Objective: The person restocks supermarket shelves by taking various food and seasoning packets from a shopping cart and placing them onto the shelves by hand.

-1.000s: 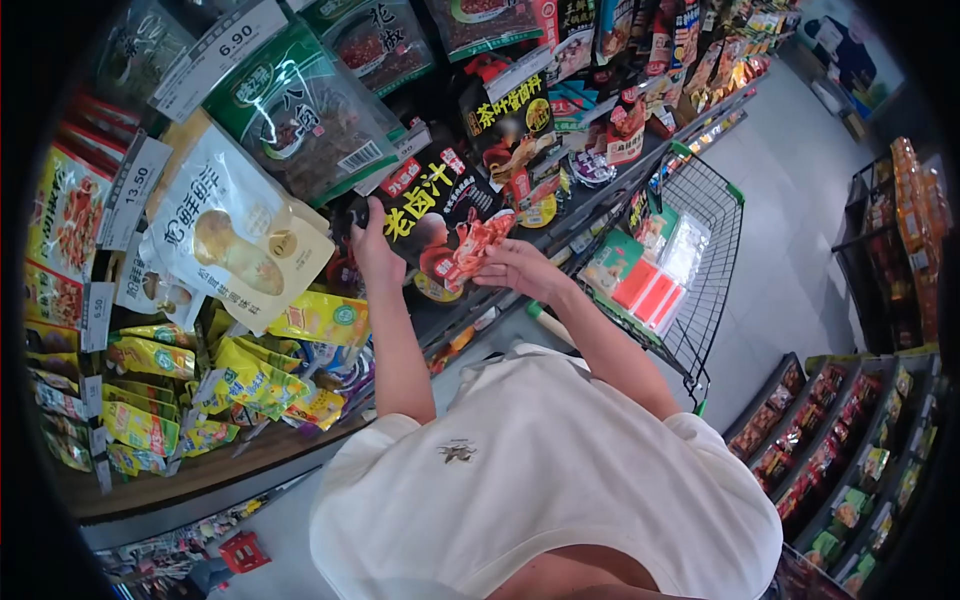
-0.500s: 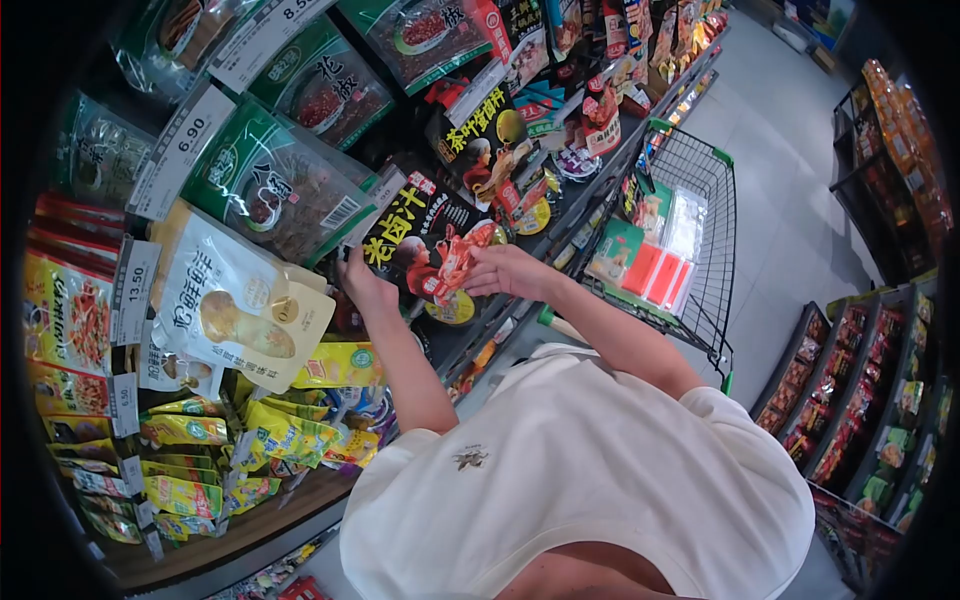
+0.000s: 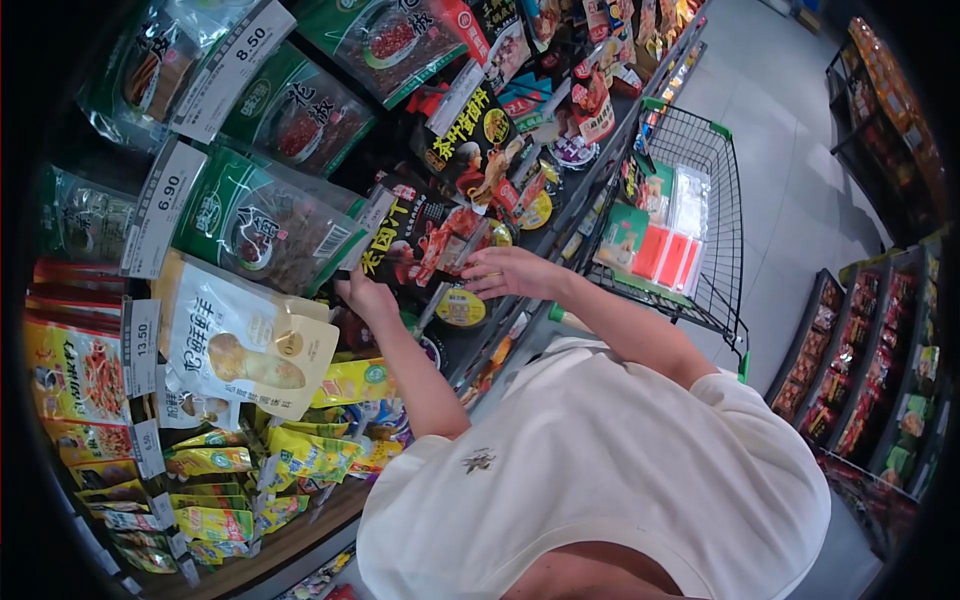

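Observation:
A black seasoning packet (image 3: 405, 232) with large yellow characters and a picture of red meat is at the shelf front, its face tilted away from me. My left hand (image 3: 368, 298) is closed at the packet's lower left edge, its fingertips partly hidden behind it. Just below the packet's right end is my right hand (image 3: 512, 273), fingers stretched out and a ring on one of them; it holds nothing I can see. A similar black packet (image 3: 465, 140) hangs right above. Under my right hand sits a round yellow-lidded tub (image 3: 460, 307).
Green spice bags (image 3: 260, 215) hang at the upper left with price tags (image 3: 165, 208). A pale pouch (image 3: 250, 340) sticks out left of my left arm. On the right stands a wire shopping cart (image 3: 728, 200) holding several packages. Farther right are more racks (image 3: 850, 370).
The black packet has tipped back and moved slightly toward the shelf. My right hand has come off its right side, fingers opening. My left hand stays at its left edge.

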`<state>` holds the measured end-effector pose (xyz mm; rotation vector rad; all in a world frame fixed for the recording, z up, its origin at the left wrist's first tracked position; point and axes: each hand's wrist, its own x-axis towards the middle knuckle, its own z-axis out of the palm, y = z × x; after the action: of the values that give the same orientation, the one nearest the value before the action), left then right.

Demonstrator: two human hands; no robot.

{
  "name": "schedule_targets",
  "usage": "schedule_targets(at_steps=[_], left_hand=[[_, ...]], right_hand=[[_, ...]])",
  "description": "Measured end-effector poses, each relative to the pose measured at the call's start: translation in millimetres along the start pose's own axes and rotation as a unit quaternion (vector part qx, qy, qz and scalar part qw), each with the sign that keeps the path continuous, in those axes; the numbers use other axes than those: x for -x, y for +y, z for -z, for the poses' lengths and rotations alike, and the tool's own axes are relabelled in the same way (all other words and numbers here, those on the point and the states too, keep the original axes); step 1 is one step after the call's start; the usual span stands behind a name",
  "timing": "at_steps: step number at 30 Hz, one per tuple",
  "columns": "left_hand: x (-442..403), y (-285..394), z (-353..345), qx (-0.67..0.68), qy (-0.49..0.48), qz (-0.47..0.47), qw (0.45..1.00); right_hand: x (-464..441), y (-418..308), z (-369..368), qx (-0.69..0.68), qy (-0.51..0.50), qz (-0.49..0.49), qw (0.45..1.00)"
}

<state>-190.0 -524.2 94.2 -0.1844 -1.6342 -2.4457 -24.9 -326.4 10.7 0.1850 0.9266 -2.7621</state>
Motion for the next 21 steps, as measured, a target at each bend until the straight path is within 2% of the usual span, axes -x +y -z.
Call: schedule_targets(at_steps=[2,8,12,17,20,21], left_hand=[[-2,-5,-1,0.006,0.032,0.006,0.999],[-21,-16,7,-0.094,-0.030,-0.099,0.990],[-17,-5,-12,-0.120,0.001,-0.143,0.982],[-27,-12,0,-0.142,0.019,-0.152,0.978],[2,8,-16,-0.191,0.032,-0.122,0.973],[14,11,-23,-0.243,0.078,-0.137,0.957]], right_hand=[[5,-3,3,0.014,0.005,-0.007,1.000],[33,-14,23,0.022,0.038,-0.002,0.999],[55,-20,47,0.003,0.070,0.019,0.997],[84,-35,80,-0.010,0.115,0.074,0.991],[109,-44,103,-0.005,0.162,0.113,0.980],[118,-46,112,-0.005,0.197,0.128,0.972]])
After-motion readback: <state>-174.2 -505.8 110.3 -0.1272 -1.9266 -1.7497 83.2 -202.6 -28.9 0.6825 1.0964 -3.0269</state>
